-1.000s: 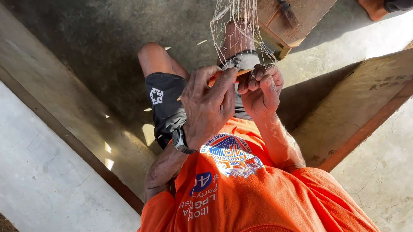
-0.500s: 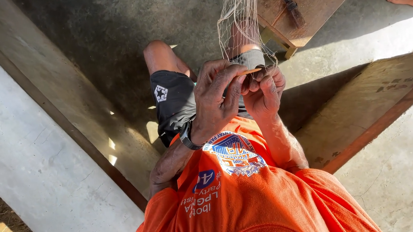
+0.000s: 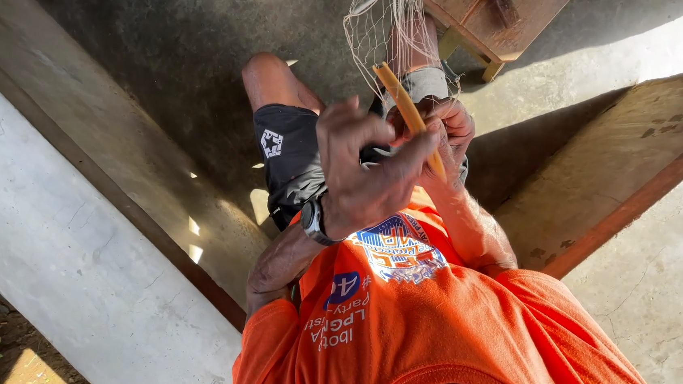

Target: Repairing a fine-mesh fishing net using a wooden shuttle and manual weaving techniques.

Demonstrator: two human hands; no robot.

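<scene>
**Net and needle held at the lap**

We pinched the yellow needle (image 3: 410, 113) in the left hand (image 3: 368, 169), tip angled up toward the white net (image 3: 389, 18) for threading. The right hand (image 3: 454, 130) was closed on the net's lower edge, keeping the mesh taut above the knee.

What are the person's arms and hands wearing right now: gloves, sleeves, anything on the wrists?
No gloves: both the left hand and the right hand are bare. A dark wristwatch sits on the left wrist. Short bright-orange shirt sleeves end near the shoulders, forearms uncovered.
</scene>
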